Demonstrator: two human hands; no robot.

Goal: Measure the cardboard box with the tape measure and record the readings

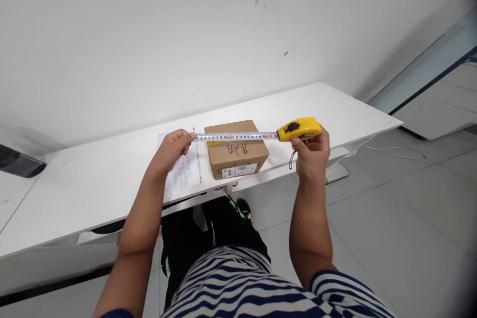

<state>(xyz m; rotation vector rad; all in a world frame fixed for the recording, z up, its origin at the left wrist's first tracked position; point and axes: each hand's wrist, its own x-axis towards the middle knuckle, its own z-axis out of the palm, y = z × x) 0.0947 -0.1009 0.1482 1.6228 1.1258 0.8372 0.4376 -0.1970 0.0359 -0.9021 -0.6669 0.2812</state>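
Wall (179, 35) fills the back: white, a few dark scuffs. Floor (402, 198) is pale grey tile, right side and below. White table (100, 184) runs along the wall, slanting up from lower left to upper right. Wearer stands at its near edge: navy-and-white striped shirt (246, 288), black trousers (204, 238) with bright green marks.

Brown cardboard box (244, 158) sits on the table between the two hands, handwriting on its top, turned slightly askew to the table edge. Printed sheet (186, 174) lies flat just left of the box, partly under the left hand in this view.

Right hand (313, 151) grips the yellow tape case (303, 126), thumb on the lower edge, other fingers behind it and mostly hidden. Case is to the right of the box, near side of the table. Left hand (175, 146) pinches the free end of the blade (238, 136) between thumb and index finger, left of the box. Blade is pulled out straight across the box top, number side up, overhanging both ends. Can't tell if it touches the cardboard.

Small stuff: white label (239, 171) on the box's near face; thin black wrist cord (292, 160) hanging below the case.
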